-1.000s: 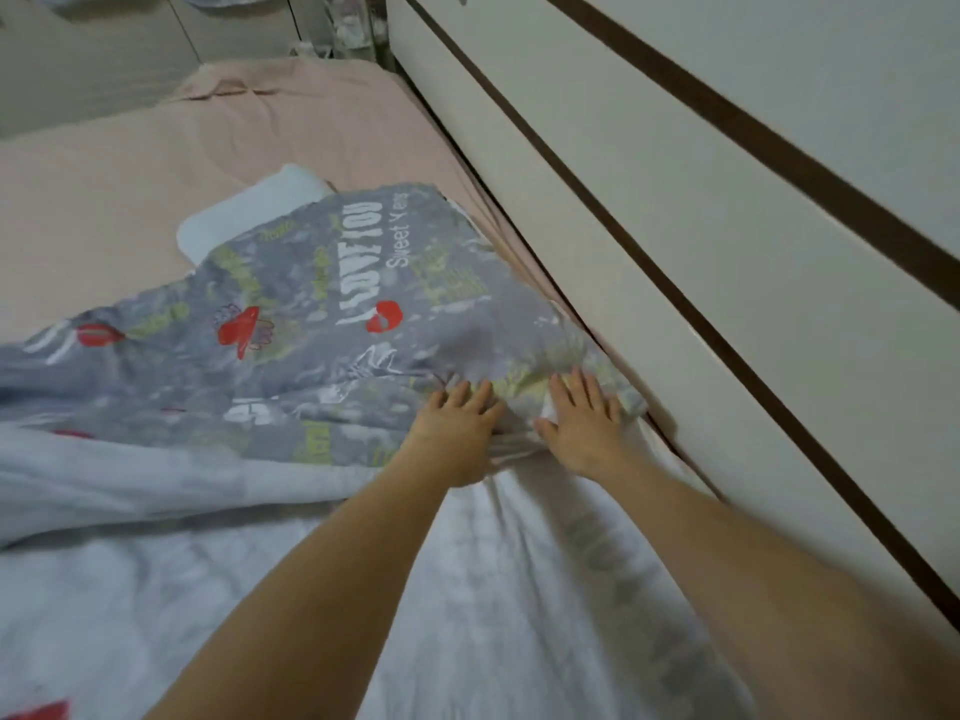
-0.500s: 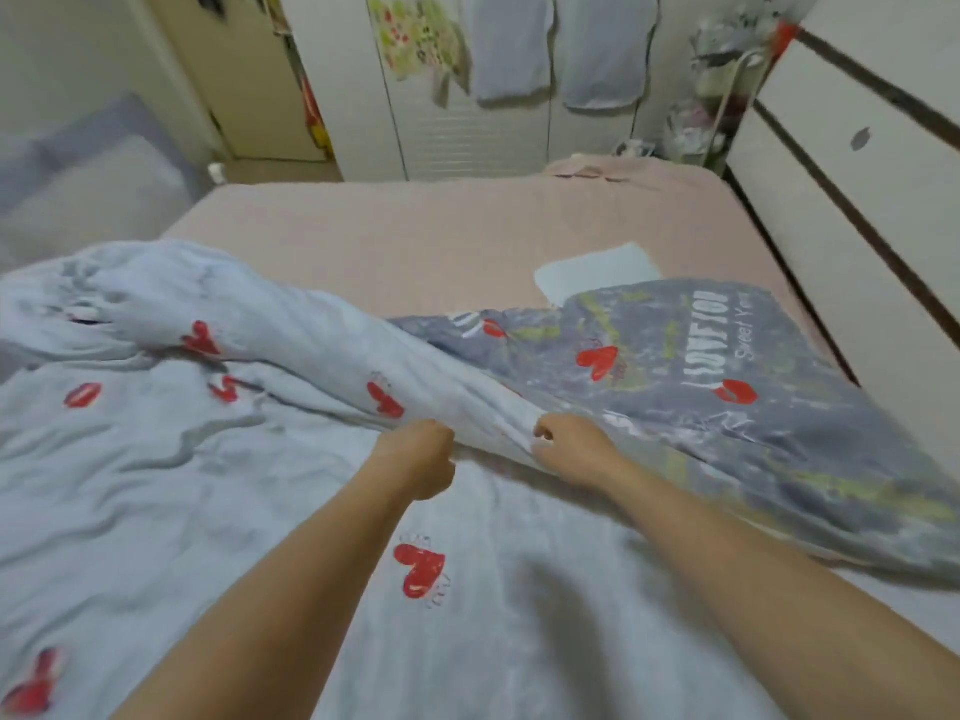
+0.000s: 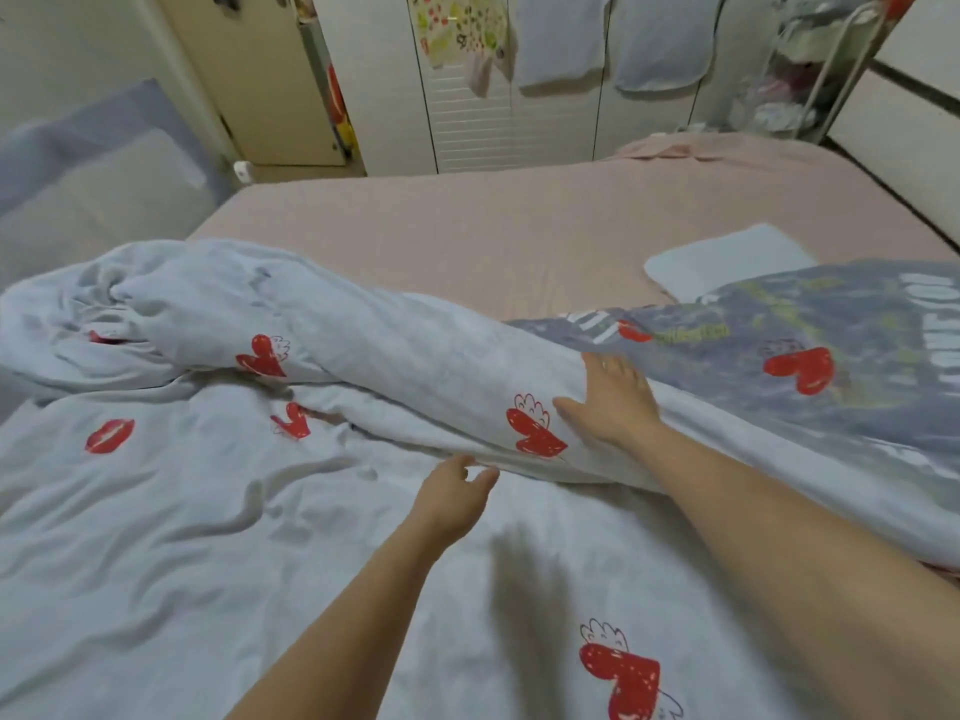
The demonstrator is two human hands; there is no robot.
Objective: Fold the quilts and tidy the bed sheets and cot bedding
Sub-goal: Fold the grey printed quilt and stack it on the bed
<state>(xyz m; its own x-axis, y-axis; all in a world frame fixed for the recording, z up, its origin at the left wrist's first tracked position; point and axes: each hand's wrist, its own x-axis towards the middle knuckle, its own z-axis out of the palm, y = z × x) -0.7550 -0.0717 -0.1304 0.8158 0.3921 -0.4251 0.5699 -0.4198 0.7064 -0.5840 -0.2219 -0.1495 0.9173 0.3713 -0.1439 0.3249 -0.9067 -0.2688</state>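
Where the white quilt (image 3: 218,537) bunches at the bed's left edge, a rolled fold runs rightward. Left hand (image 3: 451,498) loosely open below the fold. Right hand (image 3: 613,402) flat on it. Grey printed side (image 3: 831,345) toward the right edge, over pink sheet (image 3: 493,236).

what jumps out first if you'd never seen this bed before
The pale quilt with red hearts and lips fills the foreground, one long part of it rolled in a thick ridge across the middle. The right hand lies flat on that ridge while the left hand reaches for its lower edge with loosely curled fingers. Behind lie the grey printed side of the quilt at right and a bare pink sheet.
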